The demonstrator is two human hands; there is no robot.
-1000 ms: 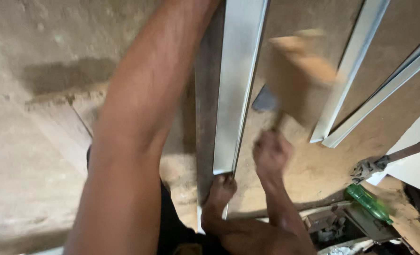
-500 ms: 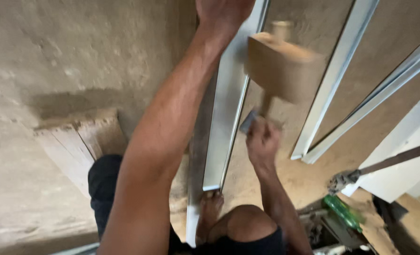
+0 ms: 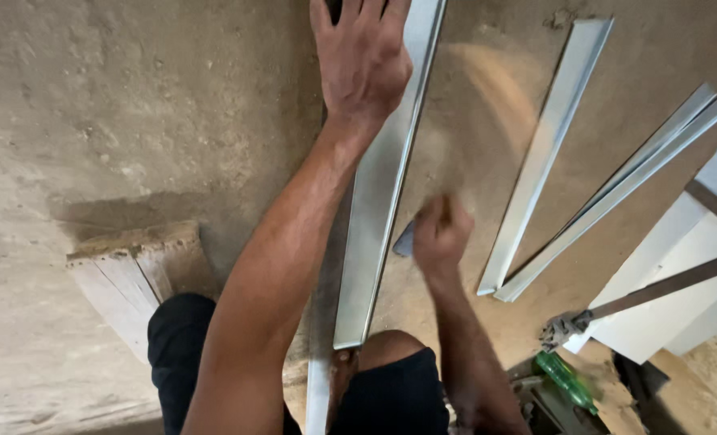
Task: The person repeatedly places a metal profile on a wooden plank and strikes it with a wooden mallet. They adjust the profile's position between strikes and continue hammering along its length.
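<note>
Single head view, looking steeply down, close over arms, knees and floor [image 3: 93, 121]

My left hand [image 3: 362, 56] and right hand [image 3: 441, 235] are bare, with no gloves, rings or sleeves on the forearms, and below them I wear black shorts [image 3: 395, 395] over both thighs.

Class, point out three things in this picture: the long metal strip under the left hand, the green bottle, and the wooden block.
metal strip [image 3: 375, 234], head view, its middle face.
green bottle [image 3: 566, 380], head view, its body.
wooden block [image 3: 137, 270], head view, its end face.
</note>
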